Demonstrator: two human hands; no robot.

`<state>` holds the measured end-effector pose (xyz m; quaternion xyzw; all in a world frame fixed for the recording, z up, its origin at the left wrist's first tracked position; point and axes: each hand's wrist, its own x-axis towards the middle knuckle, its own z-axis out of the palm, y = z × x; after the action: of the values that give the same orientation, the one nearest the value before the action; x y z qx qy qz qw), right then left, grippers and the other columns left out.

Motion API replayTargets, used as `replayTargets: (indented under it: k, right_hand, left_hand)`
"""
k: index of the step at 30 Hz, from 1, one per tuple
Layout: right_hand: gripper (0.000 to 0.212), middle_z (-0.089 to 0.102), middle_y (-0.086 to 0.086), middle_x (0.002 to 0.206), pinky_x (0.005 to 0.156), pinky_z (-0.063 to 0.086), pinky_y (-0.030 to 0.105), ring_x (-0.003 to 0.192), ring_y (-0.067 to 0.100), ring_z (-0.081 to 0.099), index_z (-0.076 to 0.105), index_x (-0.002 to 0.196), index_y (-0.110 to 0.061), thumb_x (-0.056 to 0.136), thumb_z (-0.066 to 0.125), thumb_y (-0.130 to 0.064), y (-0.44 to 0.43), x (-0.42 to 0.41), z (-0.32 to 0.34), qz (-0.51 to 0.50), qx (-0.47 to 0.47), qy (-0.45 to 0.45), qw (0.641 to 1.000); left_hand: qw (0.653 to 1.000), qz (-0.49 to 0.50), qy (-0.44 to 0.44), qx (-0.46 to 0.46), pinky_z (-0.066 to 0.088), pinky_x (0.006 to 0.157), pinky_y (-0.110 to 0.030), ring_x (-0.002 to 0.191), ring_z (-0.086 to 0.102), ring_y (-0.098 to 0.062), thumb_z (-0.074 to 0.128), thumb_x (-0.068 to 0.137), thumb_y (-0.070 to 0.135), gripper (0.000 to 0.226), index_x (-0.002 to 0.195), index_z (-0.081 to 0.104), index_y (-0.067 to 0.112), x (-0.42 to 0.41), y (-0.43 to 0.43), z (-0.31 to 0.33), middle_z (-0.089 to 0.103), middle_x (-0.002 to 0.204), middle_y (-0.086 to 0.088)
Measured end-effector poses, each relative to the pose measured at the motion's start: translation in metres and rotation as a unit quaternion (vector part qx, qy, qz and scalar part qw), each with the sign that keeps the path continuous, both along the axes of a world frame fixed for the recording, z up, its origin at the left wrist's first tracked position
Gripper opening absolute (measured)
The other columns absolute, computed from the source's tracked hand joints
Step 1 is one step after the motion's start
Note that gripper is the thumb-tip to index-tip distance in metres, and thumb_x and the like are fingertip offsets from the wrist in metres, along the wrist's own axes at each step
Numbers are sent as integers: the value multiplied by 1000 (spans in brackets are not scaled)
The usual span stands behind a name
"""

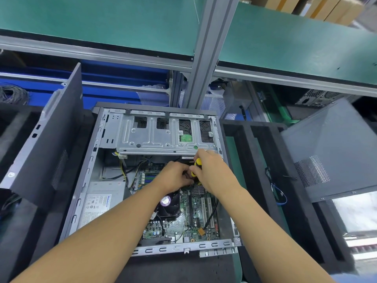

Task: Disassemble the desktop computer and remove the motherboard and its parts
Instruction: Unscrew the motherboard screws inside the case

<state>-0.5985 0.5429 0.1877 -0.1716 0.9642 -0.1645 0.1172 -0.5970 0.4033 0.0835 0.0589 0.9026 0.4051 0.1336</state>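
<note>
An open desktop case [98,152] lies flat in front of me with the green motherboard [195,225] exposed inside. My right hand [212,172] grips a yellow and black screwdriver [197,163], held upright over the board's far edge just below the metal drive cage [151,137]. My left hand [175,177] is beside it, its fingers curled close to the screwdriver's shaft; what they pinch is hidden. The CPU fan [168,203] sits under my left wrist. The silver power supply [100,203] fills the case's near left corner.
A removed side panel [51,144] leans upright left of the case, and another panel [334,152] leans at the right. Black foam trays [259,180] surround the case. A blue cable [279,193] lies at the right. A metal post [206,52] and green shelves stand behind.
</note>
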Motion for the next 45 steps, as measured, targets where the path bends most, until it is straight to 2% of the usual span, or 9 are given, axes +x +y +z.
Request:
replayTargets:
  k: [3,8,12,17,21,28,34,39,45]
  right_hand:
    - [20,54,6,116,79,42,33,104,26,53,55,115,-11,99,57,-23,3,0,0,-6,-6,17,1000]
    - [20,56,6,119,82,35,24,106,22,52,57,117,-10,101,54,-20,12,-1,5,0,-13,41,999]
    - [18,56,5,117,86,44,33,105,23,53,58,115,-11,101,53,-21,17,0,15,-13,-21,41,999]
    - [20,52,3,118,76,39,29,97,21,51,54,121,-14,104,46,-19,29,0,28,-29,-41,35,998]
    - [19,44,-3,110,65,28,21,86,16,45,51,122,-12,105,41,-13,35,-1,33,-29,-54,56,997]
    - [16,45,1,111,70,40,32,85,22,54,49,116,-17,106,37,-17,33,-3,35,-81,-94,12,992]
    - [14,45,0,111,68,38,31,75,14,47,49,113,-19,106,37,-17,32,1,37,-86,-119,-5,989]
    - [13,51,0,111,76,43,33,90,17,53,52,112,-18,105,40,-20,48,7,46,-123,-187,28,974]
    - [4,57,-12,76,53,34,13,61,0,49,53,99,-23,100,50,-25,83,8,54,-222,-336,126,907]
  left_hand:
    - [1000,1,-18,0,36,52,-21,52,43,-4,62,81,7,15,84,66,21,0,-1,4,56,64,5]
    - [999,39,-20,-13,36,55,-12,60,49,-2,47,90,-1,28,101,70,11,0,-1,1,55,77,8]
    - [995,81,-1,-52,41,67,-27,82,61,-31,46,90,0,21,97,65,1,1,-4,-2,59,87,-11]
    - [997,7,-48,-57,43,91,-22,105,52,-11,48,87,6,41,120,63,26,12,-8,1,46,111,9]
    - [996,5,-81,-23,39,71,-6,89,57,-1,52,86,12,46,128,60,30,16,-17,11,48,114,12]
    - [983,40,-146,106,54,90,-24,82,69,-3,79,79,29,56,132,62,18,30,-26,18,74,99,7]
    - [996,74,-48,26,49,77,-21,79,65,6,74,87,34,4,87,78,36,36,-21,34,71,78,25]
    - [996,72,-45,25,53,87,-28,78,67,7,69,92,23,17,80,75,34,39,-14,49,74,76,21]
    - [995,18,-28,99,55,84,-47,80,69,-29,54,102,27,19,103,70,37,33,28,97,75,92,19]
